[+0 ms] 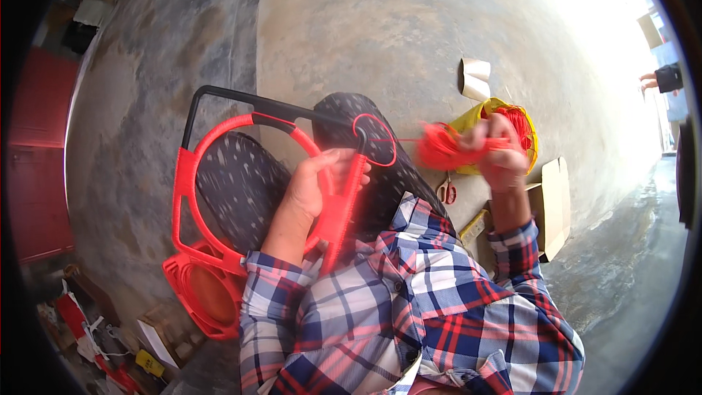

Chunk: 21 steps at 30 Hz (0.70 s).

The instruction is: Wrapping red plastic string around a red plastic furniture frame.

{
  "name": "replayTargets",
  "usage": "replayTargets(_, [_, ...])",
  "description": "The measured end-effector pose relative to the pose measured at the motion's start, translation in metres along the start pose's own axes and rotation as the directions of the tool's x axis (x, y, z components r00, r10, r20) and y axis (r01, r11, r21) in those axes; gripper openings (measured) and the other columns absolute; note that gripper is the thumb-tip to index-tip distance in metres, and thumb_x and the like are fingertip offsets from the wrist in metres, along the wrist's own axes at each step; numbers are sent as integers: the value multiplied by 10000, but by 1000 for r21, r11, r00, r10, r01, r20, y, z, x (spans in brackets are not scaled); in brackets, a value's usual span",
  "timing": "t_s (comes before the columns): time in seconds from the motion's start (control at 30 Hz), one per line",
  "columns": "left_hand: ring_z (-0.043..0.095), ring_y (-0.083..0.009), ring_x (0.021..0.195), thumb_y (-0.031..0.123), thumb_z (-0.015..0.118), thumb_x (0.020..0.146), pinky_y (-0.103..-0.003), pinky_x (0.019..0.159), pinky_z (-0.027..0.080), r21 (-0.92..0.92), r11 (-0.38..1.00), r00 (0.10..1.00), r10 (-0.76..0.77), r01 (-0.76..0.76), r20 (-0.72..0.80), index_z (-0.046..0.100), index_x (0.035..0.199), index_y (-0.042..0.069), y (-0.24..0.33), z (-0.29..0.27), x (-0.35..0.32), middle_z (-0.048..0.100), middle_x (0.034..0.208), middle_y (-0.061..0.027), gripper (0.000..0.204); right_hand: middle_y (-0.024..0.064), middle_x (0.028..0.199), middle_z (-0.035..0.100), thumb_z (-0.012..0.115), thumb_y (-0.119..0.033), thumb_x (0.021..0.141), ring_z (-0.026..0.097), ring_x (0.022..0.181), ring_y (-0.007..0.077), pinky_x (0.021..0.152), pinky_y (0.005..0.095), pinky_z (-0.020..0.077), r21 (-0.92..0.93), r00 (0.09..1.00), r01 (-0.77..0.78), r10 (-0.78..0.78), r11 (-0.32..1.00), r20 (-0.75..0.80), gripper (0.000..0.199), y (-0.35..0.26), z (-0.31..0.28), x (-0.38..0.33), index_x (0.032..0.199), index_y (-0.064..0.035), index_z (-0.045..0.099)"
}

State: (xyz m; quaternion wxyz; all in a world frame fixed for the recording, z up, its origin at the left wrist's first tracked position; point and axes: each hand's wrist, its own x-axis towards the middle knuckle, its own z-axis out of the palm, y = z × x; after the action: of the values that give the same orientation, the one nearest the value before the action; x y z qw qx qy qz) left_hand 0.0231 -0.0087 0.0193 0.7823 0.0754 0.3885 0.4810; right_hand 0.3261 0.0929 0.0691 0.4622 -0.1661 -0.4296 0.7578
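Observation:
A red plastic ring frame (191,175) with a black metal bar (219,93) rests across my lap. My left hand (316,183) grips the frame's red upright part near its right side. My right hand (503,152) is raised to the right and holds a bundle of red cord (444,148). A thin strand of the cord runs from the bundle to a small loop (376,139) at the frame's top. Both arms wear plaid sleeves.
A yellow bag (475,118) with more red cord lies on the concrete floor behind my right hand. Red-handled scissors (447,192), a cardboard box (554,205) and a cardboard tube (475,77) lie near it. Another person's hand (651,82) shows at far right. Clutter sits lower left.

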Motion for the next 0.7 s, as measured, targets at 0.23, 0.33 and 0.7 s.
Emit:
replayTargets(0.23, [659,-325,866,263,523,864,-408,798,537,29,999,999,32,-33,38,577,1112,-29,17,4,7,648,1023,-234,387,-38,667,377,538,-84,828,337,546,54,485,193,297,-73,888,54,-82,996,-453,163,-33,-14,5,978,-97,477])
replayTargets(0.33, [650,-322,871,280,554,848,-415,789,535,-5,1000,984,11,-10,181,578,1105,-21,10,7,27,645,1019,-228,396,-32,677,430,519,-69,804,413,545,47,476,195,326,-56,917,-204,171,977,-361,159,3,9,10,963,-67,517])
replayTargets(0.7, [628,-384,967,254,561,826,-486,814,536,-17,998,997,64,-64,46,562,1239,78,-4,-21,8,636,1114,-216,449,5,1026,598,579,-116,915,498,974,93,878,271,422,-475,985,-145,171,868,12,274,71,67,6,1171,-23,545])
